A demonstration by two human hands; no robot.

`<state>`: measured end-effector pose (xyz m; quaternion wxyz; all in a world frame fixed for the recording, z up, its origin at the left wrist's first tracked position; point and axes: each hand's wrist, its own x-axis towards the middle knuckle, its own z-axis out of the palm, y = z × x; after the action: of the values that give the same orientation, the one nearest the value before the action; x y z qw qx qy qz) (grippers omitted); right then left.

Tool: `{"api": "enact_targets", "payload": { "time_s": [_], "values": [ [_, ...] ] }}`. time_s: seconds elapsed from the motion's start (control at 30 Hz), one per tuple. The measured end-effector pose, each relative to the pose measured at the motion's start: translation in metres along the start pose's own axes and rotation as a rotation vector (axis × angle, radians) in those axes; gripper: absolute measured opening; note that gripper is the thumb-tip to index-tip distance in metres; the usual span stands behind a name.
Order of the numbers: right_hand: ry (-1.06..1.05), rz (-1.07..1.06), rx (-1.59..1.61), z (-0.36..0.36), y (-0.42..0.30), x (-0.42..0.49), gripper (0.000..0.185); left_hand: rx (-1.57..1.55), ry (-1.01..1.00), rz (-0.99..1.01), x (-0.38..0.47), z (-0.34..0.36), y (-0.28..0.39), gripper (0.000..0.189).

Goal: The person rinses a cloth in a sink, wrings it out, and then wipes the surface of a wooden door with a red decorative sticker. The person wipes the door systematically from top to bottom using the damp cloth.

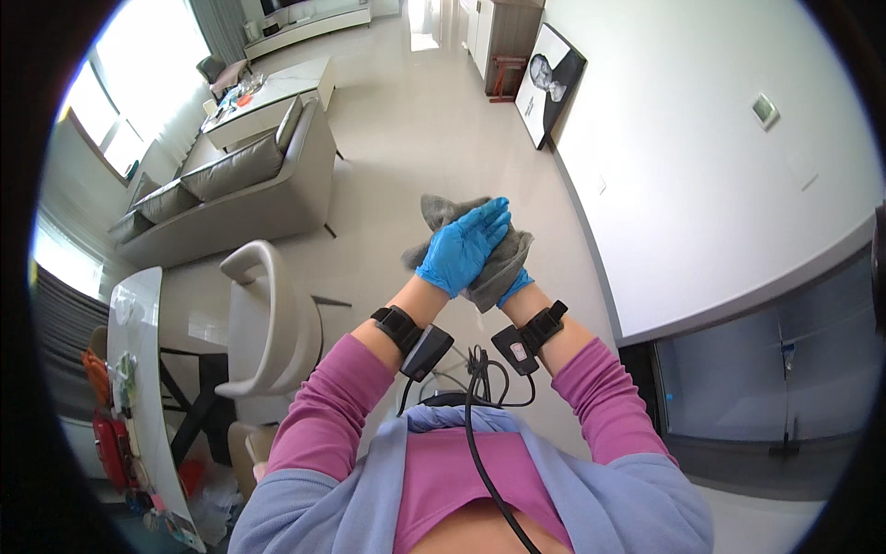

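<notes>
A crumpled grey cloth (pixel 509 260) is held up in front of me between my two hands, above the floor. My left hand (pixel 460 249), in a blue disposable glove, lies over the cloth with its fingers together and pointing up to the right. Beneath the cloth is my right hand (pixel 518 285); only the blue glove's cuff shows, and its fingers are hidden. Each wrist wears a black strap with a small box, the left box (pixel 427 353) and the right box (pixel 516 351), both with black cables.
To my left stand a beige chair (pixel 259 332) and a white-topped table (pixel 142 415) with various items. A grey sofa (pixel 235 187) and a coffee table (pixel 277 90) are farther off. A framed picture (pixel 550 83) leans against the right wall (pixel 664 152). Glossy tiles cover the floor (pixel 429 138).
</notes>
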<state>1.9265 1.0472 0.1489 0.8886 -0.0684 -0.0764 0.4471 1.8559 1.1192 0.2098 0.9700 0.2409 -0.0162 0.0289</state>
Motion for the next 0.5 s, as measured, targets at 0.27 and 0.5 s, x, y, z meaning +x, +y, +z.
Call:
{"api": "enact_targets", "payload": {
  "time_s": [0.27,0.5],
  "values": [
    [-0.037,0.088,-0.415,-0.009,-0.109,0.179,0.041,0.256,0.155,-0.039,0.157,-0.066,0.100,0.047],
    [0.147,-0.021,-0.677,0.019,-0.126,0.312,0.034,0.275,-0.041,0.021,0.298,-0.096,0.147,0.055]
  ]
}}
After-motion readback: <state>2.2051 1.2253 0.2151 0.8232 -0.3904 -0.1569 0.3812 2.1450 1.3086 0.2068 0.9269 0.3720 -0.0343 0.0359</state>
